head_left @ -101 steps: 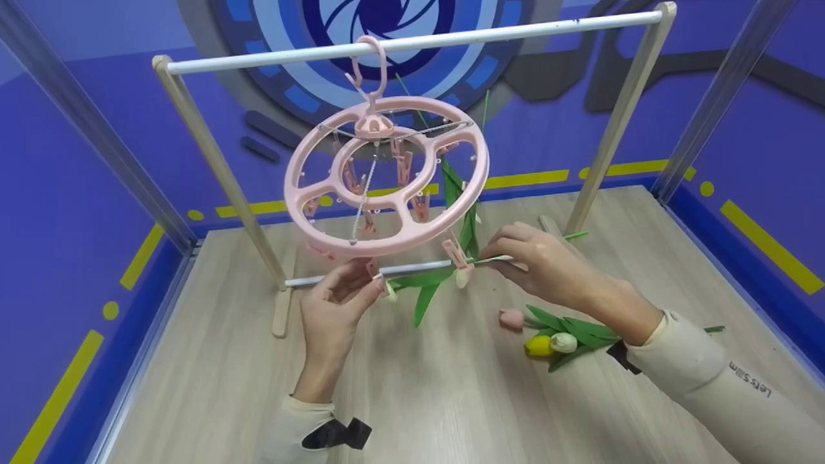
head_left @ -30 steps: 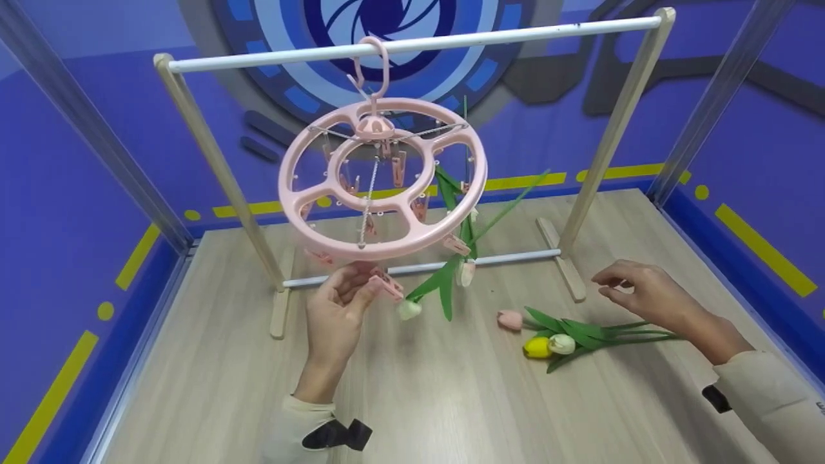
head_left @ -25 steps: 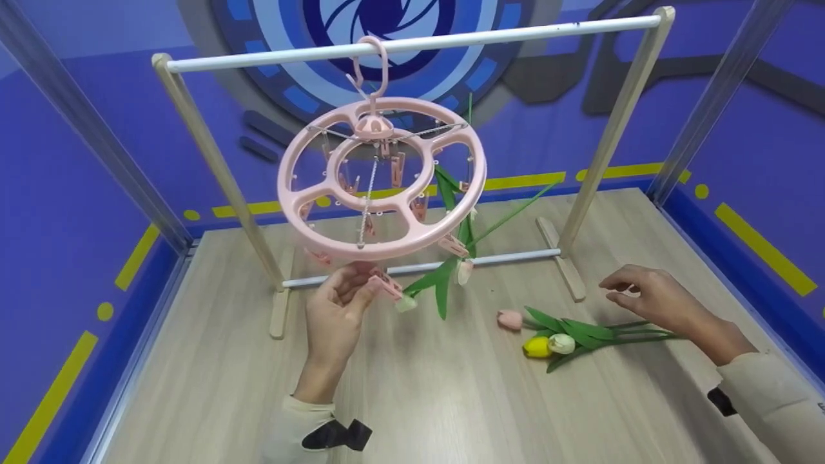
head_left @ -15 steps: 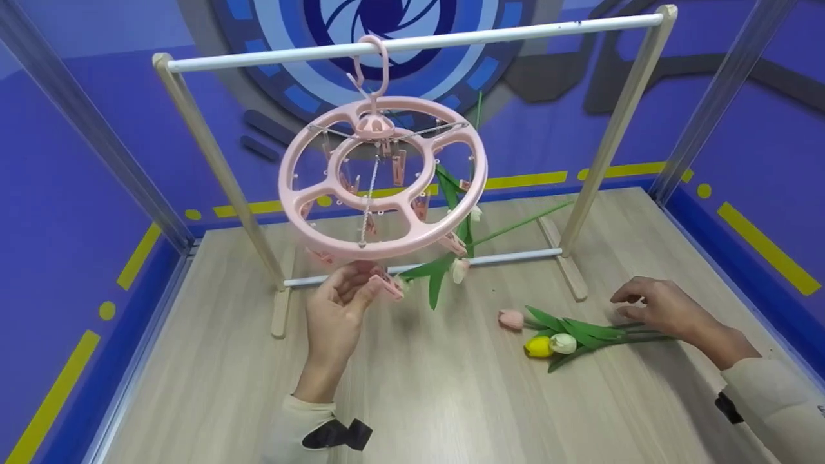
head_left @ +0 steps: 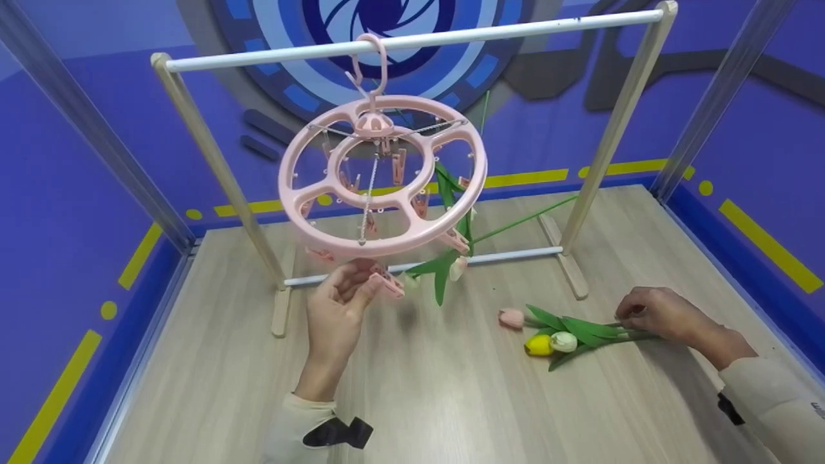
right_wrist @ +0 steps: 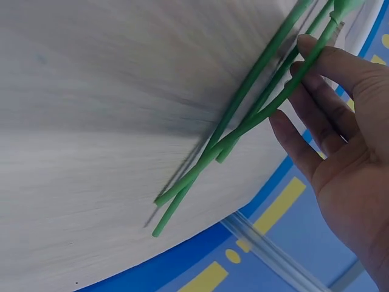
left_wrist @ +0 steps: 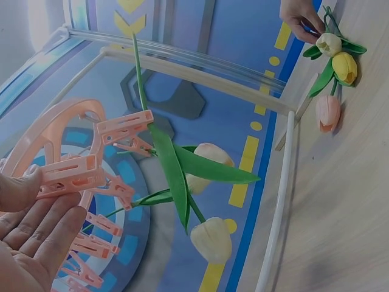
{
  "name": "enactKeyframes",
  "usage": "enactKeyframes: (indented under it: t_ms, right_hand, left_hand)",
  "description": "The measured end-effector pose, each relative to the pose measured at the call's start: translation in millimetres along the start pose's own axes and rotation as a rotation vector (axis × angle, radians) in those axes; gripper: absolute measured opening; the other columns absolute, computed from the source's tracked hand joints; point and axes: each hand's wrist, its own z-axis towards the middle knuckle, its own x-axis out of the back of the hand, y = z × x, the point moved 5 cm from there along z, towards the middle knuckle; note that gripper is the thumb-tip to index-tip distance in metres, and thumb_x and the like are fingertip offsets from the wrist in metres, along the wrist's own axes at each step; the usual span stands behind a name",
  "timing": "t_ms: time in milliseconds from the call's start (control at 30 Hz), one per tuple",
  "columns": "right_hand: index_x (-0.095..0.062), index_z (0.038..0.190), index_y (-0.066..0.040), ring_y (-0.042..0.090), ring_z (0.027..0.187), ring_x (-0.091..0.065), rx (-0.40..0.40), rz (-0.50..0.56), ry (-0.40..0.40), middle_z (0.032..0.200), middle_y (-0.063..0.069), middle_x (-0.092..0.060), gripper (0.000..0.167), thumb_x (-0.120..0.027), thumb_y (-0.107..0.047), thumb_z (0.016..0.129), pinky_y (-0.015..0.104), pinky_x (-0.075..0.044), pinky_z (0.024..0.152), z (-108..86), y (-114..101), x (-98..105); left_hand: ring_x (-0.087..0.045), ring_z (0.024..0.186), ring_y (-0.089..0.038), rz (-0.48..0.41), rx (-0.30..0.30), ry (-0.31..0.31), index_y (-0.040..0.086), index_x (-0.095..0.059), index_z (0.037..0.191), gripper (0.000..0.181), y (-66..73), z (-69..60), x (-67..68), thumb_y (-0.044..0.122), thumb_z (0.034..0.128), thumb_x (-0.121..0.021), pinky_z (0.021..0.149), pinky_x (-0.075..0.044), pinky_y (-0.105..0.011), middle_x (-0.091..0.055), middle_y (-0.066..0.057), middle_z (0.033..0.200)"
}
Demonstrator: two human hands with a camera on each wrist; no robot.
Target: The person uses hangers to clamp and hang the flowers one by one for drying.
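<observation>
Two or more tulips (head_left: 458,269) clipped, three loose tulips (head_left: 563,342) left

Head: a pink clip (head_left: 387,283) under the hanger (head_left: 416,227) is pinched by the left hand (head_left: 335,309); the loose tulips are laid on the table (head_left: 445,399), with space left before the rack (head_left: 515,31).

Left wrist: that clip appears unfilled.

Right wrist: a stem (right_wrist: 261,115) is touched by the right hand (right_wrist: 358,152); whether it is pinched cannot be told. The table's edge is near.

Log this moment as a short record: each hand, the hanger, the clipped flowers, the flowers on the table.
Left hand: pinches a pink clip, no stem seen in it
Right hand: fingers at the stems
Hanger: pink, round, hooked over the white bar
Clipped flowers: at least two pale tulips
Table: pink tulip, yellow tulip, white tulip
</observation>
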Motion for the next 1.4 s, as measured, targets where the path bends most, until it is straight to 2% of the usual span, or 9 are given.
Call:
enactKeyframes:
  t_ms: [300, 567, 700, 933, 1167, 1300, 1400]
  right_hand:
    - [-0.08, 0.087, -0.017, 0.014, 0.078, -0.064, 0.011, -0.025, 0.003, 0.086, -0.008, -0.064, 0.021, -0.086, 0.003, 0.082, 0.037, -0.057, 0.068, 3.2, -2.3, -2.1]
    - [-0.075, 0.087, -0.017, 0.014, 0.078, -0.064, 0.028, -0.017, 0.038, 0.087, -0.008, -0.065, 0.025, -0.082, 0.006, 0.082, 0.037, -0.056, 0.067, 3.1, -3.3, -1.0]
    - [-0.072, 0.087, -0.017, 0.015, 0.079, -0.065, 0.041, -0.013, 0.1, 0.087, -0.009, -0.066, 0.026, -0.083, 0.006, 0.083, 0.037, -0.057, 0.068, 4.0, -4.4, 4.9]
    - [-0.072, 0.088, -0.015, 0.018, 0.077, -0.068, 0.149, -0.059, 0.261, 0.086, -0.007, -0.068, 0.034, -0.084, 0.015, 0.078, 0.041, -0.061, 0.066, 7.8, -14.1, 19.6]
    - [-0.073, 0.09, -0.015, 0.016, 0.08, -0.069, 0.117, -0.065, 0.296, 0.088, -0.008, -0.069, 0.034, -0.086, 0.014, 0.079, 0.043, -0.063, 0.07, 13.4, -30.0, 33.7]
    - [-0.074, 0.092, -0.014, 0.014, 0.079, -0.069, 0.162, -0.061, 0.337, 0.088, -0.007, -0.07, 0.036, -0.086, 0.016, 0.077, 0.039, -0.063, 0.068, 16.6, -42.4, 42.2]
    - [-0.074, 0.092, -0.015, 0.012, 0.079, -0.069, 0.199, -0.055, 0.363, 0.089, -0.007, -0.071, 0.038, -0.087, 0.017, 0.075, 0.026, -0.061, 0.07, 19.3, -52.6, 48.3]
  left_hand:
    - [-0.074, 0.103, -0.024, -0.03, 0.007, 0.007, -0.007, -0.071, 0.122, 0.026, -0.9, 0.7, 0.4, 0.0, 0.0973, -0.076, 0.091, -0.061, -0.031, -0.076, -0.014, 0.11]
    - [-0.075, 0.1, -0.024, -0.037, 0.002, 0.012, -0.008, -0.071, 0.12, 0.025, 0.2, 0.7, 0.4, -0.003, 0.0962, -0.076, 0.088, -0.062, -0.031, -0.077, -0.015, 0.11]
    - [-0.075, 0.099, -0.024, -0.038, 0.007, 0.013, -0.008, -0.071, 0.121, 0.026, 0.0, 0.6, 0.1, -0.002, 0.0964, -0.076, 0.088, -0.062, -0.031, -0.077, -0.015, 0.11]
    - [-0.074, 0.102, -0.024, -0.039, -0.002, 0.005, -0.007, -0.071, 0.122, 0.026, 0.5, 0.9, -0.6, -0.002, 0.0969, -0.075, 0.091, -0.061, -0.031, -0.077, -0.015, 0.111]
    - [-0.074, 0.102, -0.023, -0.032, 0.008, 0.006, -0.007, -0.071, 0.122, 0.026, 1.3, 0.8, -1.1, -0.001, 0.097, -0.076, 0.09, -0.061, -0.031, -0.077, -0.014, 0.111]
    - [-0.075, 0.099, -0.024, -0.033, 0.01, 0.011, -0.009, -0.071, 0.121, 0.026, 1.8, 1.1, -0.9, -0.002, 0.0964, -0.077, 0.088, -0.062, -0.03, -0.077, -0.016, 0.11]
    - [-0.075, 0.099, -0.025, -0.028, 0.017, 0.013, -0.008, -0.071, 0.121, 0.026, 1.5, 1.1, -1.1, -0.001, 0.0966, -0.077, 0.087, -0.062, -0.029, -0.077, -0.016, 0.11]
